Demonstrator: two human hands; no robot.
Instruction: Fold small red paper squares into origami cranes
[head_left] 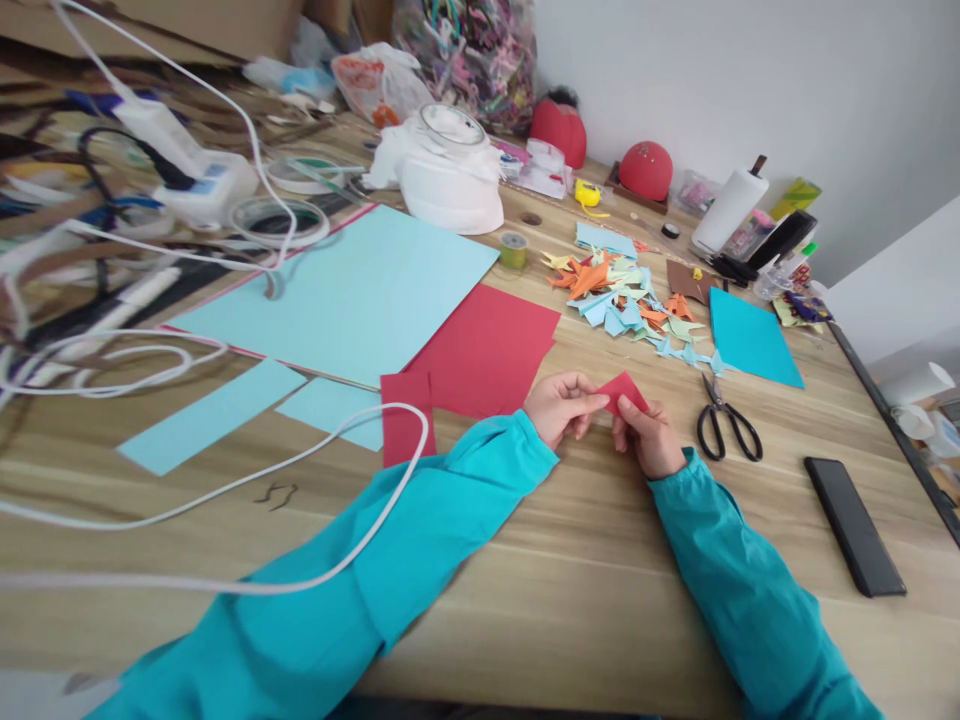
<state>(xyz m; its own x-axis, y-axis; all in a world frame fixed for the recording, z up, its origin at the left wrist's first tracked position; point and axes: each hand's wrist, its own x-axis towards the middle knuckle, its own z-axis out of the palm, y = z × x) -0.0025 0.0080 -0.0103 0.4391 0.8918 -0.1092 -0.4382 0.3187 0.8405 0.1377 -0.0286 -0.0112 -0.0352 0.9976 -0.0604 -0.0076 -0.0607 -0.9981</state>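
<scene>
Between my two hands is a small piece of red paper (624, 388), folded to a point at the top. My left hand (564, 408) pinches its left corner with thumb and forefinger. On the lower right edge, my right hand (646, 432) grips it with the thumb in front. Large red sheets (487, 345) lie on the table left of my hands, partly under a big light blue sheet (352, 290). A heap of folded paper cranes (619, 300) in orange, blue, green and yellow lies beyond my hands.
Black-handled scissors (726, 425) and a dark phone (855, 525) lie to the right. A bright blue paper stack (756, 338) is behind them. A white cable (352, 575) loops across my left sleeve. Blue strips (214, 415) and a thread spool (514, 251) lie leftward.
</scene>
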